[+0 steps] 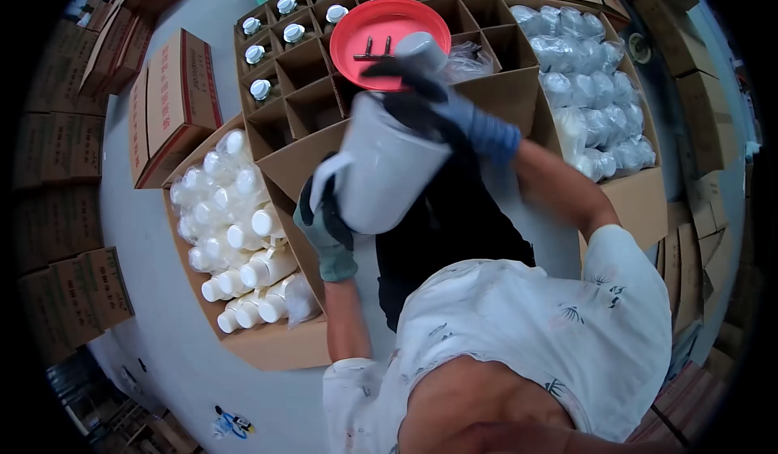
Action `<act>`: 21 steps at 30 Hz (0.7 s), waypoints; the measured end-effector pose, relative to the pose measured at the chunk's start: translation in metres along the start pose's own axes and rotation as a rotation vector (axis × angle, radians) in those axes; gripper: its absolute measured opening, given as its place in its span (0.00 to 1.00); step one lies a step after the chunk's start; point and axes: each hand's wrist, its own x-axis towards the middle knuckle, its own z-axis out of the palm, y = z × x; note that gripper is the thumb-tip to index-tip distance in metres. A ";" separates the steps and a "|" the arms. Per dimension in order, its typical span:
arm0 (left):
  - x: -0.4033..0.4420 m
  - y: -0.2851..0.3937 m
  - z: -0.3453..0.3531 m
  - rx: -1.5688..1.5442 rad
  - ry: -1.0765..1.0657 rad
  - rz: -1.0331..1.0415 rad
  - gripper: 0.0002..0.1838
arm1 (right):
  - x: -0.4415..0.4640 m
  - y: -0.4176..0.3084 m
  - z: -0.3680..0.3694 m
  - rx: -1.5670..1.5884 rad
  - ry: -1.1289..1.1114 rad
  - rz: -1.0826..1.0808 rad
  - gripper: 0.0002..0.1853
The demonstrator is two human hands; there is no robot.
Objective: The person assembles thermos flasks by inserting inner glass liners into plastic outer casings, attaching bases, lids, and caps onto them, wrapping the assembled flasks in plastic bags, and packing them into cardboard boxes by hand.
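Note:
A large white jug [387, 170] with a side handle is tilted in front of my body. My left hand [326, 231], in a grey-green glove, is closed on it at the handle side. My right hand [438, 102], in a dark and blue glove, is over the jug's upper end, smeared by motion. Just beyond its fingers is a white cup-like piece [421, 51], at the edge of a round red tray [354, 29]; whether the hand grips it I cannot tell. Two small dark T-shaped pieces [375, 49] lie on the tray.
A divided carton [312, 142] ahead holds several white-capped bottles [293, 33]. White bottles [267, 268] fill a carton at left; plastic-wrapped items [596, 89] fill one at right. Closed cartons [182, 102] stand farther left. A bundled plastic bag [468, 62] lies beside the tray.

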 end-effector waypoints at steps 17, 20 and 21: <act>-0.010 0.020 0.067 -1.314 -0.181 -0.545 0.29 | -0.071 0.009 0.020 -0.568 0.146 -0.799 0.31; -0.016 0.041 0.080 -1.400 -0.178 -0.595 0.30 | -0.080 0.011 0.036 -0.412 0.489 -0.679 0.32; -0.017 0.038 0.082 -1.204 -0.151 -0.458 0.30 | -0.084 0.003 0.047 -0.355 0.598 -0.559 0.32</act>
